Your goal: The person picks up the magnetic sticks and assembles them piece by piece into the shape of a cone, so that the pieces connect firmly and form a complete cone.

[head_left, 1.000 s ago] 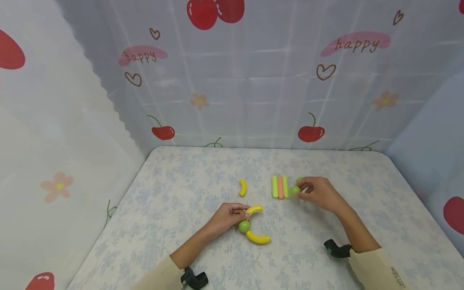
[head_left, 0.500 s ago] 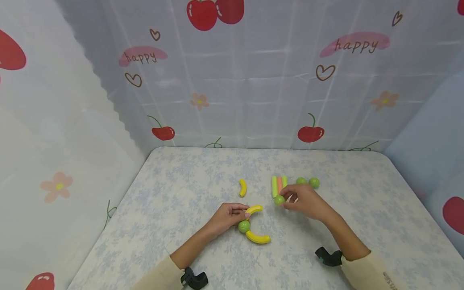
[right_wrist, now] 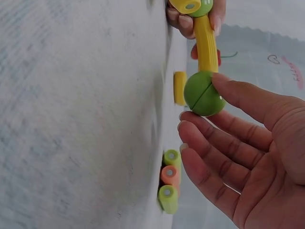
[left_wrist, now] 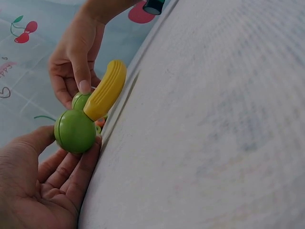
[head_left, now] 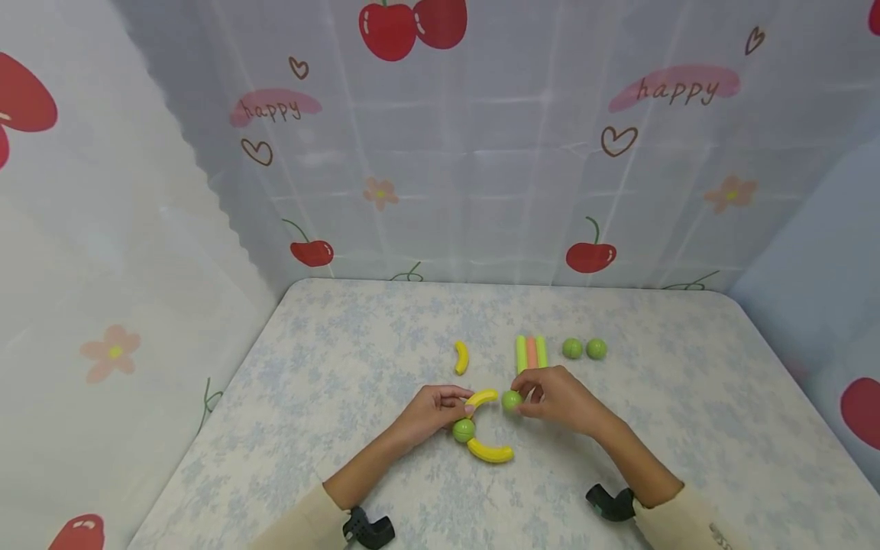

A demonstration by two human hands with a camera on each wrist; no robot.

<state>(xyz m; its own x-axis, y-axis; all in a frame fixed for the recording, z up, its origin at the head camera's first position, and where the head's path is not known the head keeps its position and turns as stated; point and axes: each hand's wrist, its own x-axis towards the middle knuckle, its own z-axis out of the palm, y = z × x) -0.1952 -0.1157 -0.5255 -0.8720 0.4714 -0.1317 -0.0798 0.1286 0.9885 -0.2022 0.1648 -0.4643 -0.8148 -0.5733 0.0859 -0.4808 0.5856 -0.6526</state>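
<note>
My left hand [head_left: 459,411] holds a small assembly: a green ball [head_left: 464,430] with one yellow curved piece [head_left: 482,397] rising from it and another [head_left: 490,452] lying below it. In the left wrist view that ball [left_wrist: 75,131] sits between my thumb and fingers. My right hand [head_left: 524,399] pinches a second green ball [head_left: 511,399] against the free end of the upper curved piece. The right wrist view shows this ball [right_wrist: 204,94] between thumb and forefinger, touching the yellow piece [right_wrist: 205,47].
A loose yellow curved piece [head_left: 461,357] lies behind the hands. Three sticks [head_left: 531,354], green, orange and green, lie side by side, with two green balls [head_left: 572,348] [head_left: 596,348] to their right. The floral table [head_left: 330,367] is walled by cherry-print curtains.
My right hand has carried a green ball from beside the sticks leftward to the tip of the upper yellow piece. The left hand and its assembly have stayed put.
</note>
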